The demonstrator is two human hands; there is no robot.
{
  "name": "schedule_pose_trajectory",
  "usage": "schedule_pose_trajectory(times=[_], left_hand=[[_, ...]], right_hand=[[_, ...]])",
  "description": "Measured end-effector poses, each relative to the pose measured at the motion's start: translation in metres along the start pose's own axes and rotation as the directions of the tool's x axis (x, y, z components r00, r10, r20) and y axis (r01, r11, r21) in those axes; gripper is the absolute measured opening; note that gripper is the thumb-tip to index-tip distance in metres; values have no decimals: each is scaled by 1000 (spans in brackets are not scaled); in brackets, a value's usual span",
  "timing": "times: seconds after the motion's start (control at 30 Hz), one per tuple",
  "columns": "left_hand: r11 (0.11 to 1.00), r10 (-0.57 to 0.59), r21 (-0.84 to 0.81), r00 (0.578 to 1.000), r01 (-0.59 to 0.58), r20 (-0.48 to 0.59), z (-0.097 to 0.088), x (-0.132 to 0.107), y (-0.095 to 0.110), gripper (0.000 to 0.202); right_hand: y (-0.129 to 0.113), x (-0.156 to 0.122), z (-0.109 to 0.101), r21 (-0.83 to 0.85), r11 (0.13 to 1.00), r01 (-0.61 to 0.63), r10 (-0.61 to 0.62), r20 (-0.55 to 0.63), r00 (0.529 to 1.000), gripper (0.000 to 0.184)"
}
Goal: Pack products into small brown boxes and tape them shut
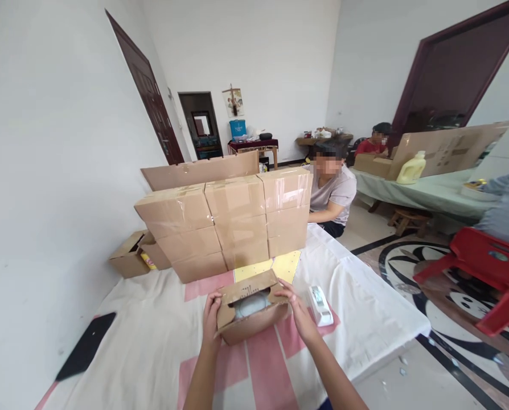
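Before me on the cloth-covered table sits a small cardboard box (254, 329), tilted a little, its top partly open. A pale, rounded thing (251, 306) shows inside it; its kind I cannot make out. My left hand (212, 313) grips the box's left end, fingers over the upper edge. At the right end, my right hand (296, 307) holds the box by its side flap, with the thumb side toward the opening. To the right of that hand lies a white device with a small screen-like panel (320, 306), apart from both hands.
A wall of taped cardboard boxes (237, 228) stands across the table behind the small box. A black flat object (87, 346) lies at the left edge. Another person (333, 193) crouches beyond the table's right side. A red chair (485, 279) is farther right.
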State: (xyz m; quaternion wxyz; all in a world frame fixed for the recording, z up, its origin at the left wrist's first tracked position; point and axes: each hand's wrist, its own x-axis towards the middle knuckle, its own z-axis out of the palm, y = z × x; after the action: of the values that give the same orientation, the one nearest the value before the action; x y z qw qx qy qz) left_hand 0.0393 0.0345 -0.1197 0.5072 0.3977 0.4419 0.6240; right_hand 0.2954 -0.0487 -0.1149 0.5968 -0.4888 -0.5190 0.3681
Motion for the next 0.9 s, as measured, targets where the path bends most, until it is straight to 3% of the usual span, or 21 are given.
schedule_pose_trajectory(times=[0.17,0.27,0.47,0.5,0.57,0.63,0.9], left_hand=[[991,-67,-113,996,73,56,0,-3,4,36],[995,-39,-92,997,44,61,-1,-2,4,41],[998,-2,-60,998,5,64,-4,-2,3,48],[999,0,-40,996,3,87,-6,-2,3,45],[1000,-4,21,987,1,159,-12,-3,6,40],[996,-18,88,973,-2,232,-17,-4,8,39],[982,-58,187,960,7,273,-19,-4,15,39]], right_hand=[[2,7,5,-53,989,138,-140,-57,988,69],[3,10,8,-64,983,174,-180,-89,980,68],[-2,17,23,-135,991,-26,-8,-241,970,30],[-2,17,25,-121,990,-68,33,-270,962,32],[-1,17,27,-69,989,-131,105,-293,950,56],[1,18,27,-34,987,-159,144,-267,953,68],[0,25,32,3,986,-168,164,-227,960,58]])
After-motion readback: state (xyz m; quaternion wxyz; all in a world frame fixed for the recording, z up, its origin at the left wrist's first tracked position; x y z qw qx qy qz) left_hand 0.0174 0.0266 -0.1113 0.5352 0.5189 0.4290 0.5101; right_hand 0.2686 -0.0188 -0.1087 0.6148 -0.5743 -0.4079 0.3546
